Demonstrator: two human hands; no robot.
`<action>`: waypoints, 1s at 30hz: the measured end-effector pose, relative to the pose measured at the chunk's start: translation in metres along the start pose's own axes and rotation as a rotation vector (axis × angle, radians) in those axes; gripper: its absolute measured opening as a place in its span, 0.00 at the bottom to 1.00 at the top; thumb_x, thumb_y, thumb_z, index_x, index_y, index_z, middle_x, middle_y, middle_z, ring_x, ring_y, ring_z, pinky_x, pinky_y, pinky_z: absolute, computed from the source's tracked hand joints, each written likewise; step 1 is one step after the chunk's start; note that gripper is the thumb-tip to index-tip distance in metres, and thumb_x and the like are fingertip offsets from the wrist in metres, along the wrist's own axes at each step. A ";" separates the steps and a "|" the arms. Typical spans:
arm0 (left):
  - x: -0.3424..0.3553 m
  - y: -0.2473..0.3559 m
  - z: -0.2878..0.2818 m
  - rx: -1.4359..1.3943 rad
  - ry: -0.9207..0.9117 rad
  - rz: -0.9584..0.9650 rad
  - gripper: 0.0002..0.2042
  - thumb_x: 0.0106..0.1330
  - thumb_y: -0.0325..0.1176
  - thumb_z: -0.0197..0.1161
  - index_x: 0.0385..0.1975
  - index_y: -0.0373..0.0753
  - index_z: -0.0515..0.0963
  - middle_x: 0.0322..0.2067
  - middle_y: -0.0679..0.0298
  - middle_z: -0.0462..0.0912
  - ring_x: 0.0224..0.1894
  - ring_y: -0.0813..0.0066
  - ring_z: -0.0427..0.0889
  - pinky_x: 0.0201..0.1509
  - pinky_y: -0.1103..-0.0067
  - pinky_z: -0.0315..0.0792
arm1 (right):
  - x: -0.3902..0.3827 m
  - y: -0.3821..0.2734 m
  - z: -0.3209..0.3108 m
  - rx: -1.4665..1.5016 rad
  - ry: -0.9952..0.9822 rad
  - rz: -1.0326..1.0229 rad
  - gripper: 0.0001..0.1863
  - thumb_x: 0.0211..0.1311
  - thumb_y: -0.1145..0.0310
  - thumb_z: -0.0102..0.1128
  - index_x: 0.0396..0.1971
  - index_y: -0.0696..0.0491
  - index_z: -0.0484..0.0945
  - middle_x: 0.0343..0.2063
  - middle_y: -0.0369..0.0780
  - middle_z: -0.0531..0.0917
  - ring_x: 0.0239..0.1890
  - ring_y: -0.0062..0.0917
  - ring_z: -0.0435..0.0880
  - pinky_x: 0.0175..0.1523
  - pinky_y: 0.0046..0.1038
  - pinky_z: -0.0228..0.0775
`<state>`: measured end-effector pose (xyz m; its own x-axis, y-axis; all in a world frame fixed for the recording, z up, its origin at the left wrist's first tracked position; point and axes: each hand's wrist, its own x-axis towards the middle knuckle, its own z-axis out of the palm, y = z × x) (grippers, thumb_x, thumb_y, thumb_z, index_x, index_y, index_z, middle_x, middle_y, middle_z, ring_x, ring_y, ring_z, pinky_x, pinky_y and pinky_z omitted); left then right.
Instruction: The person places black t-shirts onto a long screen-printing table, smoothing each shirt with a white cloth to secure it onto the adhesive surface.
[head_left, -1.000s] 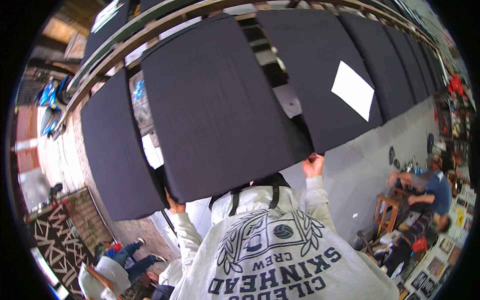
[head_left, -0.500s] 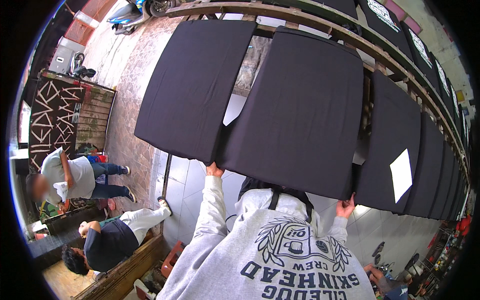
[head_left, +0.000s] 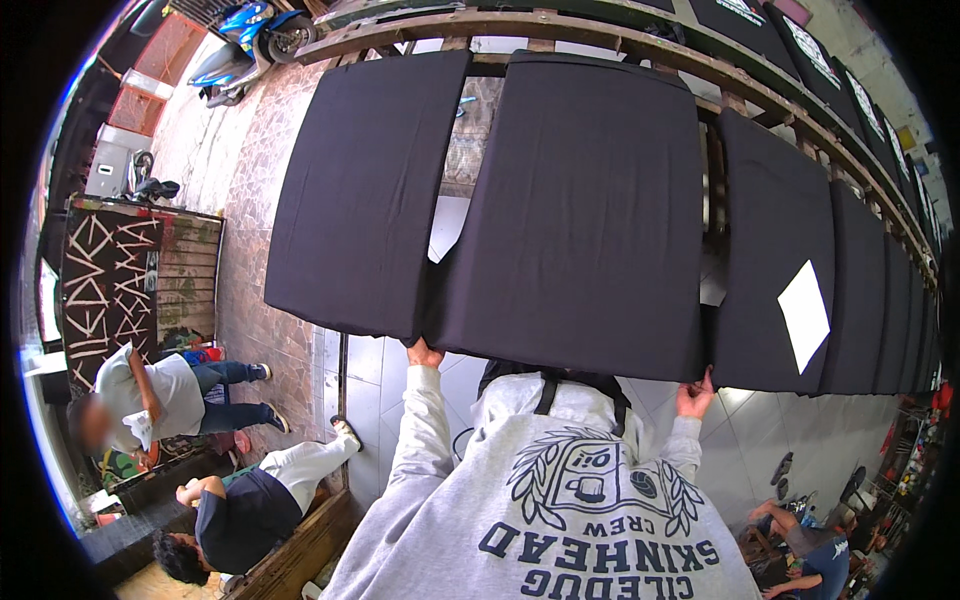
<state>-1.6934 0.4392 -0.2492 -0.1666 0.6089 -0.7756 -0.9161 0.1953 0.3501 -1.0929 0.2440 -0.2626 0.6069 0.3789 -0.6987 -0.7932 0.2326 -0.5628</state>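
A black T-shirt (head_left: 585, 215) is stretched flat over a board in front of me. My left hand (head_left: 426, 353) holds its near left corner, fingers closed around the cloth edge and partly hidden beneath it. At the near right corner, my right hand (head_left: 694, 396) pinches the hem with thumb and fingers. Another black-covered board (head_left: 362, 190) lies to the left, close to my left hand. To the right, a further black shirt (head_left: 765, 200) carries a white diamond-shaped sheet (head_left: 805, 316). The boards' undersides are hidden.
A long rack rail (head_left: 590, 35) runs behind the boards, with white-printed black shirts (head_left: 800, 45) beyond it. More covered boards (head_left: 865, 290) line up rightward. Two people (head_left: 170, 395) are at the left, another person (head_left: 815, 550) at lower right. A blue motorcycle (head_left: 250, 45) stands far left.
The view has shifted slightly, and the boards on the right sit higher in it. Both hands stay at the same two corners of the shirt. The person at lower right shows more.
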 end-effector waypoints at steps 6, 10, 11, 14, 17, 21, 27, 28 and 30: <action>0.019 0.011 -0.032 0.190 -0.131 0.128 0.25 0.64 0.45 0.71 0.57 0.40 0.78 0.57 0.64 0.81 0.57 0.60 0.80 0.65 0.58 0.72 | -0.004 0.009 0.002 0.058 -0.053 0.100 0.12 0.64 0.69 0.67 0.45 0.54 0.85 0.46 0.40 0.87 0.51 0.29 0.83 0.59 0.33 0.73; 0.032 -0.027 0.003 0.407 -0.128 -0.149 0.24 0.66 0.44 0.70 0.57 0.40 0.77 0.55 0.63 0.82 0.56 0.63 0.81 0.63 0.63 0.75 | 0.022 0.010 -0.025 -0.058 0.075 0.084 0.12 0.69 0.66 0.60 0.48 0.53 0.83 0.40 0.39 0.87 0.46 0.27 0.84 0.57 0.33 0.75; 0.037 -0.045 0.016 0.471 -0.172 -0.228 0.23 0.70 0.48 0.64 0.57 0.39 0.77 0.53 0.62 0.83 0.54 0.65 0.82 0.60 0.65 0.77 | 0.032 0.004 -0.039 0.018 -0.009 0.035 0.16 0.70 0.64 0.58 0.54 0.52 0.79 0.46 0.41 0.84 0.50 0.29 0.82 0.61 0.36 0.74; 0.038 -0.034 -0.032 0.825 -0.391 0.047 0.21 0.72 0.47 0.59 0.58 0.40 0.76 0.53 0.61 0.83 0.55 0.64 0.82 0.60 0.65 0.77 | -0.019 0.042 0.012 0.000 0.040 0.261 0.21 0.68 0.71 0.53 0.60 0.52 0.73 0.55 0.44 0.79 0.58 0.34 0.78 0.67 0.40 0.69; 0.025 -0.045 -0.079 0.509 -0.142 -0.174 0.20 0.72 0.46 0.55 0.59 0.43 0.76 0.54 0.61 0.82 0.55 0.62 0.81 0.60 0.63 0.76 | -0.058 0.050 0.021 -0.426 -0.080 0.399 0.29 0.59 0.80 0.53 0.63 0.54 0.69 0.61 0.44 0.74 0.65 0.37 0.71 0.71 0.41 0.64; -0.055 -0.084 -0.018 1.239 -0.347 -0.303 0.26 0.65 0.36 0.66 0.63 0.37 0.71 0.56 0.62 0.81 0.56 0.67 0.80 0.61 0.70 0.73 | -0.094 0.065 0.018 -0.796 -0.524 0.250 0.35 0.49 0.86 0.60 0.63 0.55 0.70 0.62 0.41 0.74 0.67 0.34 0.70 0.70 0.35 0.64; -0.047 -0.077 -0.028 1.010 -0.331 -0.169 0.25 0.65 0.28 0.67 0.61 0.33 0.68 0.54 0.58 0.79 0.56 0.65 0.79 0.61 0.71 0.72 | -0.099 0.077 0.071 -1.399 -0.776 -0.098 0.34 0.56 0.63 0.74 0.62 0.53 0.72 0.64 0.41 0.72 0.67 0.36 0.70 0.67 0.37 0.64; -0.044 -0.079 -0.029 1.010 -0.339 -0.130 0.25 0.65 0.28 0.67 0.61 0.33 0.68 0.54 0.58 0.79 0.56 0.65 0.78 0.61 0.71 0.72 | -0.090 0.078 0.064 -1.633 -0.819 -0.351 0.31 0.58 0.59 0.73 0.60 0.53 0.74 0.63 0.41 0.74 0.65 0.37 0.72 0.66 0.37 0.65; -0.039 -0.085 -0.031 1.020 -0.357 -0.051 0.25 0.65 0.28 0.67 0.60 0.34 0.68 0.54 0.58 0.79 0.57 0.65 0.78 0.62 0.71 0.72 | -0.082 0.082 0.056 -1.632 -0.746 -0.369 0.30 0.60 0.52 0.71 0.57 0.53 0.76 0.59 0.42 0.77 0.62 0.39 0.74 0.65 0.40 0.66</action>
<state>-1.6198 0.3751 -0.2646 0.1307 0.7385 -0.6615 -0.1561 0.6742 0.7219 -1.2105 0.2819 -0.2263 0.2099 0.8962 -0.3909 0.4728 -0.4430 -0.7617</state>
